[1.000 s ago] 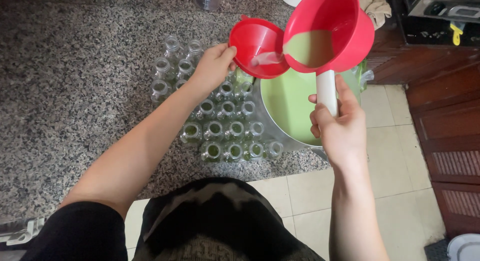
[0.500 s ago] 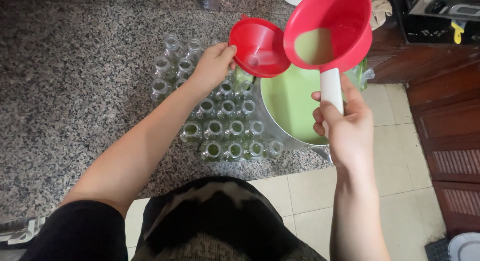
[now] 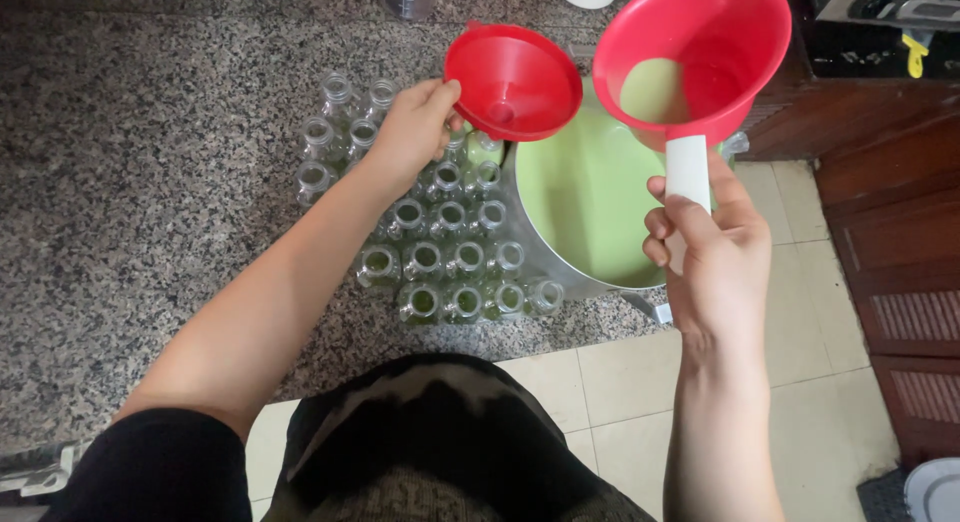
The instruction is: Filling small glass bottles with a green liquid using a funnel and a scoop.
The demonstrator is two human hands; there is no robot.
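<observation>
left hand (image 3: pixel 412 130) pinches red funnel (image 3: pixel 513 82) over bottles (image 3: pixel 440 244); right hand (image 3: pixel 712 252) grips scoop (image 3: pixel 690 57) of green liquid at 3 o'clock; tip next.

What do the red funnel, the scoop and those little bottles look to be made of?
The red funnel and the scoop look like plastic: an even red with a soft sheen. The scoop's handle is white. The little bottles look like clear glass, though clear plastic is possible.

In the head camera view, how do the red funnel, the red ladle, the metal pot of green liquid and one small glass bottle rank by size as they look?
1. Metal pot, partly hidden.
2. Red ladle, though it is held nearer the camera, so unsure against the pot.
3. Red funnel.
4. One glass bottle, plainly smallest.
</observation>
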